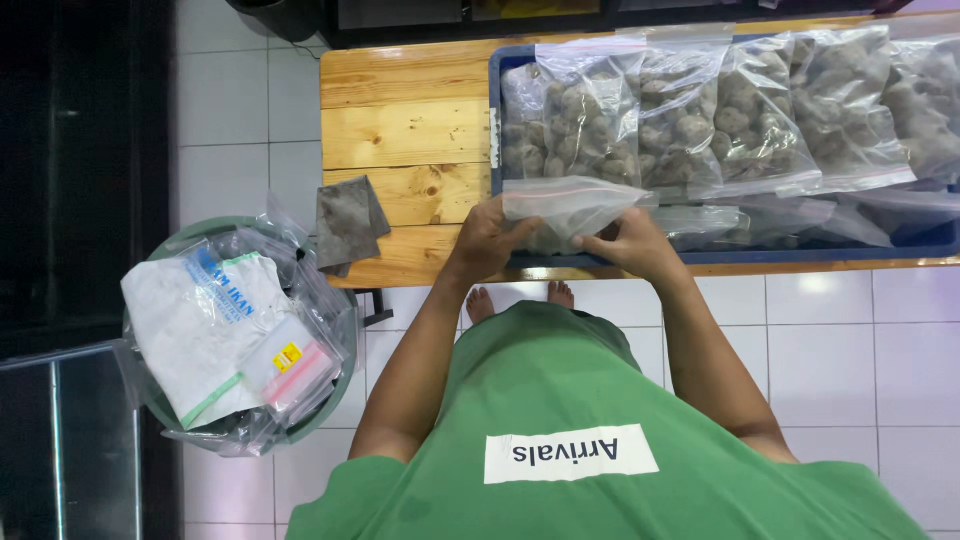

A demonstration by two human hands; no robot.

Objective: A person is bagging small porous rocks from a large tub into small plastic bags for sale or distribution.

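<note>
1. Left hand [487,238] pinching the left end of a clear plastic bag [570,205], fingers closed on the top edge.
2. Right hand [630,243] clamped on the same bag toward its right end, thumb and fingers together on the film.
3. Hands apart, one at each end, bag stretched between them; long axis running left to right, across the body.
4. Bag held right at the near rim of the blue tray [720,257], directly ahead of the torso, both hands about equally near; contents hard to tell, seemingly a few greyish lumps.
5. Just beyond, lying in the tray: a row of filled bags [700,120] of grey-brown round lumps, overlapping side by side, spreading off to the right.
6. Tray resting on a wooden table [400,120]; dark grey cloth [347,218] at the table's near edge, left of the left hand.
7. Well off to the left, down on the tiled floor: green bin [345,330] stuffed with plastic bags and a white sack [200,330].
8. Bare feet [520,298] visible under the table edge.
</note>
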